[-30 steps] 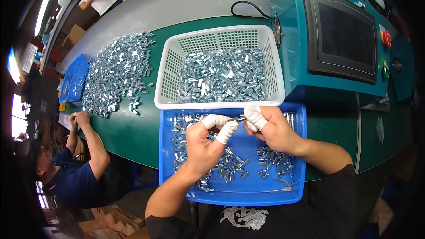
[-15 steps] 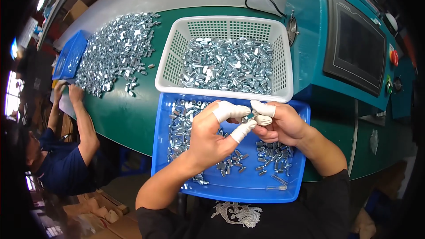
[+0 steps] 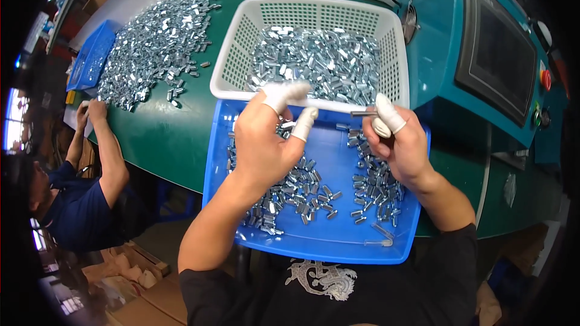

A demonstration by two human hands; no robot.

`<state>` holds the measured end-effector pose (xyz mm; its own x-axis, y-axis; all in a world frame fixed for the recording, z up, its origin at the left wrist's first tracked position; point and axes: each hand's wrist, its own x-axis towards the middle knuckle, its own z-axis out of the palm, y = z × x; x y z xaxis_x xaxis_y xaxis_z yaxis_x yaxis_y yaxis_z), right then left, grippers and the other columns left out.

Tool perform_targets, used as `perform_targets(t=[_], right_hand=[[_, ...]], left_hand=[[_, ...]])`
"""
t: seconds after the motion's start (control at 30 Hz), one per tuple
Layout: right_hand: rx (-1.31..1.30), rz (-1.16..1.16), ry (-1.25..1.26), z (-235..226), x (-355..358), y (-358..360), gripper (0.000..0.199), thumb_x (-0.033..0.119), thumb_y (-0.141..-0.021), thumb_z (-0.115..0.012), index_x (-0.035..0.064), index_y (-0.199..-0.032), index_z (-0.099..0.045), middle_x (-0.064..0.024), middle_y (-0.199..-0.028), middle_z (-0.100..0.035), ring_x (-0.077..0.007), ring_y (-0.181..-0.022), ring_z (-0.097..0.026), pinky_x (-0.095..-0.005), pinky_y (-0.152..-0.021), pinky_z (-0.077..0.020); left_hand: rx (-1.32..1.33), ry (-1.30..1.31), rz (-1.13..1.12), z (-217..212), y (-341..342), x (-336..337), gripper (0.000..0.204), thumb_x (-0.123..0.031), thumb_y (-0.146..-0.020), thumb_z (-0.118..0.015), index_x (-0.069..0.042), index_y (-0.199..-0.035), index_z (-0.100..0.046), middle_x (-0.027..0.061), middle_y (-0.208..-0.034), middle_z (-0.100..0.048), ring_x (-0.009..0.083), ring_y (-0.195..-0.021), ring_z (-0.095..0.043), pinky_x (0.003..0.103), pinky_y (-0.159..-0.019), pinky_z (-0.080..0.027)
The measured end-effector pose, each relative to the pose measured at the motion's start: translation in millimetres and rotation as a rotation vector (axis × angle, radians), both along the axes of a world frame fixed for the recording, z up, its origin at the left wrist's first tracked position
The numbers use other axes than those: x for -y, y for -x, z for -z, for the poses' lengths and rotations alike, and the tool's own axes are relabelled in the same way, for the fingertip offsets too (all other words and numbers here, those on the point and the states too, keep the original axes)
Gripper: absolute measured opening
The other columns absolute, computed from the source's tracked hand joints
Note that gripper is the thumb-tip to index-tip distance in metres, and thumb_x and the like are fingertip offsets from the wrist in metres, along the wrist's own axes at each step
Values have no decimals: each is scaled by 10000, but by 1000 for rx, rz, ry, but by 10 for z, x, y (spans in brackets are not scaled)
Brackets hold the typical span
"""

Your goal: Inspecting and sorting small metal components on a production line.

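Note:
My left hand [image 3: 263, 136], with white finger covers on the thumb and forefinger, is raised over the near rim of a white plastic basket [image 3: 234, 67]. Its thumb and forefinger are apart, and nothing shows between them. Between the covered thumb and forefinger of my right hand [image 3: 403, 145] is a thin dark metal rod [image 3: 364, 113], pointing left. Both hands are above a blue tray [image 3: 329, 157] that carries small shiny metal nuts [image 3: 293, 188] in a left group and a right group [image 3: 377, 184]. More such metal pieces [image 3: 317, 63] fill the basket.
Two clear small tubes [image 3: 380, 238] lie in the tray's near right corner. A teal machine [image 3: 435, 54] with a dark screen [image 3: 498, 54] stands right. On the green table [image 3: 175, 151], a large metal heap [image 3: 157, 48] lies beside another blue tray [image 3: 90, 57]; a co-worker's hands [image 3: 90, 111] are near it.
My hands were together around a small metal piece; now they are apart, the left having moved left and up toward the basket. The rod in my right hand has come into sight.

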<state>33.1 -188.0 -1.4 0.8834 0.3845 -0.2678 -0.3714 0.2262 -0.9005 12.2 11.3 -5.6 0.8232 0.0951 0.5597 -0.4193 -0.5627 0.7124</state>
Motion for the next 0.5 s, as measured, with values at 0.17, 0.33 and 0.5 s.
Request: perform_targets(t=[0.17, 0.33, 0.5], right_hand=[[76, -64, -11, 98, 49, -34, 302, 318, -965, -415, 62, -901, -562, -22, -613, -483, -42, -436, -325, -199, -400, -262], [76, -89, -45, 90, 48, -28, 263, 281, -960, -436, 54, -902, -555, -37, -642, -512, -43, -438, -341, -193, -405, -263], [93, -112, -43, 100, 27, 24, 277, 303, -955, -444, 56, -897, -553, -37, -635, -518, -44, -433, -343, -195, -398, -253]], left_hand=[[-297, -482, 533, 50, 131, 80, 169, -151, -679, -760, -75, -780, -647, 77, -734, -613, 250, -665, -566, 351, -591, -467], [-439, -660, 696, 152, 286, 277, 235, -228, -647, -753, -61, -766, -639, 73, -701, -573, 277, -716, -545, 385, -670, -443], [-450, -803, 735, 194, 346, 295, 242, -140, -558, -725, -50, -759, -625, 80, -751, -552, 263, -772, -528, 384, -740, -419]])
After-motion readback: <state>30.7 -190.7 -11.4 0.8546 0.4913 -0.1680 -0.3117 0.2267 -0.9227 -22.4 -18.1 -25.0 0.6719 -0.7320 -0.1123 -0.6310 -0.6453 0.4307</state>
